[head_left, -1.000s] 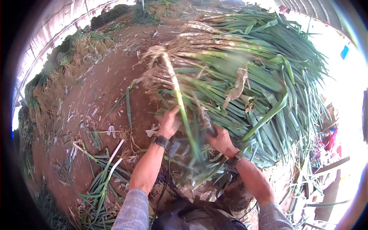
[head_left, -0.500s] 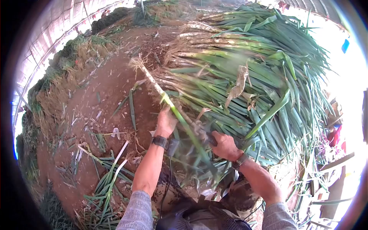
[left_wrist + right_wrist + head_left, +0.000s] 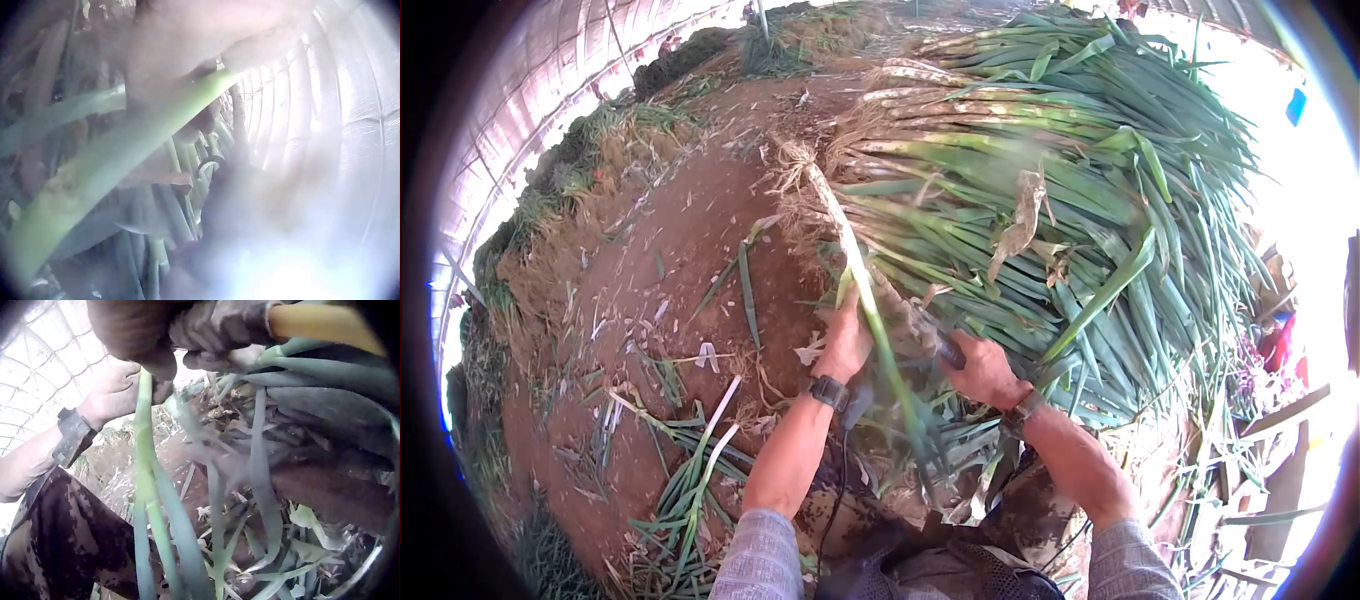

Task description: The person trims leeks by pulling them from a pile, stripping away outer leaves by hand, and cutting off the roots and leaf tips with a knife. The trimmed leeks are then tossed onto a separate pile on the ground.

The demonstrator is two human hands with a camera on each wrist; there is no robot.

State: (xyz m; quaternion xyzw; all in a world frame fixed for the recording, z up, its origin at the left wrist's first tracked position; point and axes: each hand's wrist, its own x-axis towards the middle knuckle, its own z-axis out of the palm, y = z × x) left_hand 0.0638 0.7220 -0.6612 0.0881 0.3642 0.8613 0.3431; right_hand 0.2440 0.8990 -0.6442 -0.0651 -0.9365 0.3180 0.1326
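Observation:
In the head view my left hand point(image 3: 845, 340) grips a long green onion point(image 3: 855, 260) partway along its stalk. Its bushy roots point away from me, and its blurred green leaves hang toward my lap. My right hand point(image 3: 985, 372) holds a dark, stick-like tool point(image 3: 948, 350) whose grey-brown length slants toward the stalk. The right wrist view shows this tool's wrapped part point(image 3: 219, 325) with a yellow, tube-like piece point(image 3: 331, 325) at one end; I cannot tell its exact kind. Across the hazy left wrist view, the green stalk point(image 3: 112, 156) runs diagonally below my fingers.
A large heap of green onions point(image 3: 1040, 230) lies ahead and to the right, roots leftward. A dry brown leaf point(image 3: 1022, 215) rests on it. Loose stalks and trimmings point(image 3: 700, 470) litter the soil point(image 3: 670, 240) at left. More onions point(image 3: 530, 210) are banked along the far left.
The green onion's root end swung left, then came partway back right, while its leaves shifted the opposite way. Both hands keep their hold and have moved only slightly.

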